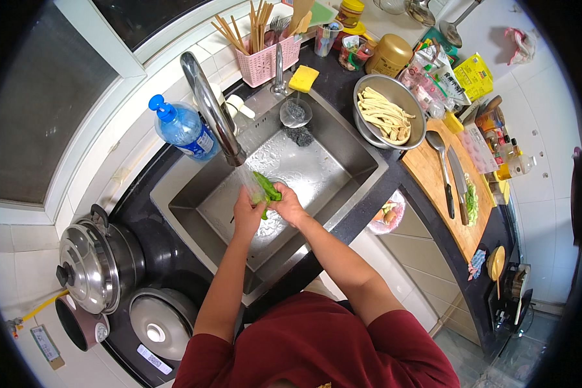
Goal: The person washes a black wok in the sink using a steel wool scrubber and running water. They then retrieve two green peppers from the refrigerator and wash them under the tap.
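Left hand and right hand both have a grip on some green veg, under the running faucet, left side of the sink (metal bowl of pale strips sits far right).

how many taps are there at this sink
2: the big curved tap, running water over the green vegetable in the left hand and right hand, and the slim tap by the pink basket. No others show.
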The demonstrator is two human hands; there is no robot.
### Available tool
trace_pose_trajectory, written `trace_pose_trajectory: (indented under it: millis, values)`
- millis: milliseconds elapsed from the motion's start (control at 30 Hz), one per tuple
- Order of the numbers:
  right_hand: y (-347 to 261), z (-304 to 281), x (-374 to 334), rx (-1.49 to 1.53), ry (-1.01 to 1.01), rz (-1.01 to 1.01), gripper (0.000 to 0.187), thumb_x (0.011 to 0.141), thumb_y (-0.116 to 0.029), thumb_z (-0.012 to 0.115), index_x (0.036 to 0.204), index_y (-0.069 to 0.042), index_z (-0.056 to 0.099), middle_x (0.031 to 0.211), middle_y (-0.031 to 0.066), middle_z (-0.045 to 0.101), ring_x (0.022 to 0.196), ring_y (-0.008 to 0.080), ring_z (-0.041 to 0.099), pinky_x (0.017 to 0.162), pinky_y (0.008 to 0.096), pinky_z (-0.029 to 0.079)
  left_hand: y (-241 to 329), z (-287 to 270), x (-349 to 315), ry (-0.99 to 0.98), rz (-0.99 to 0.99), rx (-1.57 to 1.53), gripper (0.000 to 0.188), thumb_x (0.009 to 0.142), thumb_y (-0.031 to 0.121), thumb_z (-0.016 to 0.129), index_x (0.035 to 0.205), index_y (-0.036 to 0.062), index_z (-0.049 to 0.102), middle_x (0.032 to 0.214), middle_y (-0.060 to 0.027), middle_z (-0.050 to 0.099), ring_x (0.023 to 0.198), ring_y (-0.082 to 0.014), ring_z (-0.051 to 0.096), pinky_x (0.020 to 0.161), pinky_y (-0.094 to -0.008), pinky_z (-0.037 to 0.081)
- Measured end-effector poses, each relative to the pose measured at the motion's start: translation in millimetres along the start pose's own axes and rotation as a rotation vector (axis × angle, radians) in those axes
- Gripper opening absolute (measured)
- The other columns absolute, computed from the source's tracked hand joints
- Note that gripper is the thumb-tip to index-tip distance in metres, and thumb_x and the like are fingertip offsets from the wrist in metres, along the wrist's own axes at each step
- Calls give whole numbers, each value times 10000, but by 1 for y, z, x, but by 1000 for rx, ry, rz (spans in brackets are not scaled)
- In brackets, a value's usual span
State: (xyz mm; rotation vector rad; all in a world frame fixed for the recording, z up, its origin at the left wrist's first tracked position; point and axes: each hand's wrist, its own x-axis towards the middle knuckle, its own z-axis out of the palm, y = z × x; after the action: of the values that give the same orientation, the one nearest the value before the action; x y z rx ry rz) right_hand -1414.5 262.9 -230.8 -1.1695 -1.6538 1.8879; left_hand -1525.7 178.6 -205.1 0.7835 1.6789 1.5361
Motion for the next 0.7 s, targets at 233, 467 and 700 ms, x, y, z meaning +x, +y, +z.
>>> trace_pose_trajectory:
  millis: [233, 467, 700]
  values:
    - [-4, 1, -2, 143, 15, 41, 255, 763, 62, 645, 986, -25, 559, 867, 52, 607, 783, 133, 590, 687, 264, 506, 5, -6, 3, -18, 271, 445, 194, 732, -9, 655, 922, 28, 649, 920, -112, 582, 778, -190, 617, 588, -272, 504]
    - [-28, 8, -14, -377, 174, -48, 269, 680, 6, 684, 927, -23, 581, 829, 110, 650, 773, 179, 624, 730, 317, 494, 5, -8, 7, -35, 366, 581, 97, 736, 76, 636, 817, 32, 607, 796, -125, 538, 742, -247, 571, 631, -373, 457]
    - [-36, 3, -8, 203, 59, 153, 306, 739, 73, 637, 1023, 15, 536, 885, 87, 613, 739, 164, 614, 608, 246, 531, -9, -17, 12, 227, -350, -372, 134, 890, 185, 572, 938, 60, 573, 999, -62, 581, 897, -162, 562, 737, -305, 456]
